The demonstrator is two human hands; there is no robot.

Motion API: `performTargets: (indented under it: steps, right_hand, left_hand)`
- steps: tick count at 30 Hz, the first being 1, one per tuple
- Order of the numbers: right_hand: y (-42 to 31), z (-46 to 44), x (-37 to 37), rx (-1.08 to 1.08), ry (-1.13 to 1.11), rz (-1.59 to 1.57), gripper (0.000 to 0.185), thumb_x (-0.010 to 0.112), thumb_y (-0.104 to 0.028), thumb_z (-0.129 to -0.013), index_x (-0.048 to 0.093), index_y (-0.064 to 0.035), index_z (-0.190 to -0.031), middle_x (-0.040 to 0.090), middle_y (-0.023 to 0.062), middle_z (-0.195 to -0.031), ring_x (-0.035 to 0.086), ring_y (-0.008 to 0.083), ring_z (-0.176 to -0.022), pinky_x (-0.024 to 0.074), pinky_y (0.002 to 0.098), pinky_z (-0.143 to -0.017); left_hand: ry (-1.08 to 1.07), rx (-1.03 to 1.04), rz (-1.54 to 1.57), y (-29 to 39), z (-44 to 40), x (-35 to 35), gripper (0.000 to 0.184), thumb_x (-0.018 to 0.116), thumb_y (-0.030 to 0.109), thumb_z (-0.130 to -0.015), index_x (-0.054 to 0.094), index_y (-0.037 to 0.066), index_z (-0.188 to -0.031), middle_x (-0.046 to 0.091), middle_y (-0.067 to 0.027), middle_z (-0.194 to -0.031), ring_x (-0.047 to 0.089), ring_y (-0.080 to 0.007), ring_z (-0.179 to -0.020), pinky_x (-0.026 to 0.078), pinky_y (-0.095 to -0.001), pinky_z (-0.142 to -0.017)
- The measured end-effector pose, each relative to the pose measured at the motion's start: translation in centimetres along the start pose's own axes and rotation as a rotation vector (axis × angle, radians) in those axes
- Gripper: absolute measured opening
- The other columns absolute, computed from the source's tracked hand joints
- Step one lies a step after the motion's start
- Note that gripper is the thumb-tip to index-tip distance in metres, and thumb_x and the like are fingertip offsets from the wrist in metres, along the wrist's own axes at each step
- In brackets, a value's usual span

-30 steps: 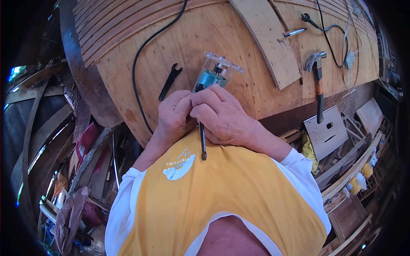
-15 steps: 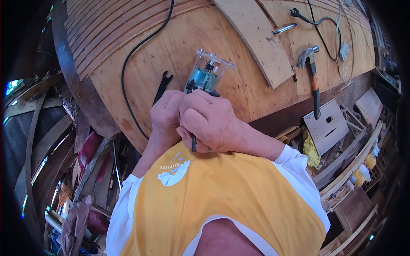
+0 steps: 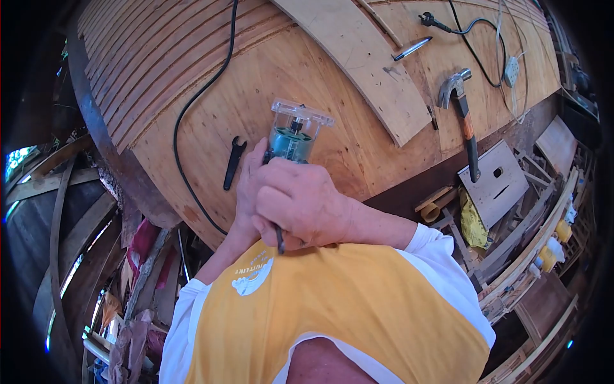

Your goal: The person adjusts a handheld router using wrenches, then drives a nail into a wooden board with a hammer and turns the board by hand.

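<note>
Clenched around a dark slim tool (image 3: pixel 280 240), the right hand (image 3: pixel 299 203) is just below the router (image 3: pixel 293 142), with the tool's end poking out towards the shirt (image 3: pixel 339 301). Beside it, the left hand (image 3: pixel 245 192) has its fingers along the router's near left side; whether they grasp it is hidden. The router, with its clear base (image 3: pixel 302 112) facing away from the body, is over the workbench (image 3: pixel 342 150). Good handling here likely means bracing the router's body firmly so it cannot twist, seating the tool squarely and pressing evenly, knuckles clear of a slip. A wrench (image 3: pixel 234 165) lies left of the router, the black cord (image 3: pixel 176 136) beyond that, and a hammer (image 3: pixel 467 128) well to the router's right.
</note>
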State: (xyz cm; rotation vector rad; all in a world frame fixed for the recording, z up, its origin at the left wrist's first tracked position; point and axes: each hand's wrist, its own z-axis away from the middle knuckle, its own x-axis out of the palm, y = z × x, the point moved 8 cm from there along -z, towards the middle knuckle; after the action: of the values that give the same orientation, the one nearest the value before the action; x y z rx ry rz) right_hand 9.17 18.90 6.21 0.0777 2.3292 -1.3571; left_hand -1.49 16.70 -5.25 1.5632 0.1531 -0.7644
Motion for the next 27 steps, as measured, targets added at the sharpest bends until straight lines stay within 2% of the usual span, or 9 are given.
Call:
performTargets:
  steps: [2,3,6,11,15,21,26,27]
  right_hand:
    - [0.9,-0.5,-0.8,0.07,0.013,0.005,0.03,0.077,-0.019,-0.072,0.051,-0.008,-0.081,0.053,0.0093,-0.084,0.058,0.0265,-0.075,0.0511,0.0385,-0.064]
    - [1.3,-0.5,-1.2,0.105,0.019,0.009,0.03,0.076,-0.022,-0.073,0.051,-0.0075,-0.082,0.052,0.009,-0.084,0.059,0.0265,-0.079,0.0525,0.0389,-0.068]
    - [-0.3,-0.4,0.8,-0.041,-0.066,0.022,0.028,0.074,-0.021,-0.072,0.051,-0.0073,-0.081,0.051,0.0088,-0.083,0.058,0.026,-0.077,0.0515,0.0393,-0.066]
    - [-0.6,0.3,0.7,-0.055,-0.079,0.04,0.028,0.071,-0.022,-0.066,0.051,-0.0068,-0.079,0.051,0.0088,-0.083,0.058,0.0257,-0.077,0.0501,0.0386,-0.066]
    - [-0.5,0.0,0.4,-0.046,-0.068,0.016,0.028,0.07,-0.022,-0.066,0.051,-0.0064,-0.079,0.051,0.0093,-0.082,0.058,0.0263,-0.077,0.0499,0.0385,-0.066]
    - [-0.2,0.4,0.1,-0.02,-0.023,-0.028,0.026,0.069,-0.021,-0.068,0.051,-0.0059,-0.079,0.05,0.0101,-0.082,0.058,0.0267,-0.078,0.0499,0.0382,-0.067]
    - [-0.1,0.5,0.1,-0.031,-0.033,-0.05,0.026,0.07,-0.022,-0.069,0.052,-0.006,-0.078,0.051,0.0101,-0.082,0.057,0.0268,-0.077,0.0498,0.0389,-0.067]
    - [-0.1,0.5,0.0,-0.033,-0.029,-0.049,0.026,0.07,-0.022,-0.069,0.052,-0.006,-0.078,0.051,0.0101,-0.082,0.057,0.0268,-0.077,0.0497,0.039,-0.067]
  left_hand:
    - [0.004,0.074,-0.027,0.3,-0.1,-0.1,0.071,0.075,0.021,-0.088,0.043,-0.003,-0.146,0.059,-0.0204,-0.123,0.063,-0.0359,-0.112,0.054,-0.0454,-0.096]
    - [0.003,0.036,0.028,0.2,-0.1,-0.1,0.069,0.073,0.021,-0.089,0.043,-0.004,-0.146,0.059,-0.0203,-0.123,0.063,-0.0355,-0.111,0.054,-0.0453,-0.096]
    - [0.026,-0.018,0.048,1.5,-0.6,-0.6,0.066,0.066,0.025,-0.094,0.042,-0.004,-0.148,0.058,-0.0194,-0.123,0.062,-0.0342,-0.11,0.054,-0.0443,-0.097]
    - [-0.044,-0.186,0.273,0.0,-0.1,-0.2,0.063,0.057,0.031,-0.099,0.041,-0.003,-0.15,0.057,-0.0174,-0.123,0.062,-0.0318,-0.111,0.054,-0.042,-0.097]
    - [-0.058,-0.223,0.342,1.3,-0.7,-0.6,0.064,0.061,0.029,-0.097,0.041,0.0,-0.151,0.056,-0.0168,-0.123,0.062,-0.0305,-0.11,0.054,-0.0411,-0.096]
    - [-0.075,-0.249,0.097,-0.1,-0.3,-0.3,0.062,0.064,0.024,-0.097,0.042,0.004,-0.151,0.056,-0.0134,-0.125,0.06,-0.0266,-0.114,0.051,-0.0388,-0.1]
    - [-0.067,-0.62,0.588,-2.8,1.0,1.4,0.063,0.066,0.019,-0.096,0.041,0.004,-0.152,0.054,-0.0112,-0.131,0.057,-0.0235,-0.119,0.049,-0.0379,-0.102]
    - [-0.067,-0.633,0.634,-2.0,0.7,1.3,0.064,0.066,0.019,-0.096,0.04,0.004,-0.152,0.053,-0.0111,-0.132,0.056,-0.0235,-0.12,0.049,-0.0379,-0.102]
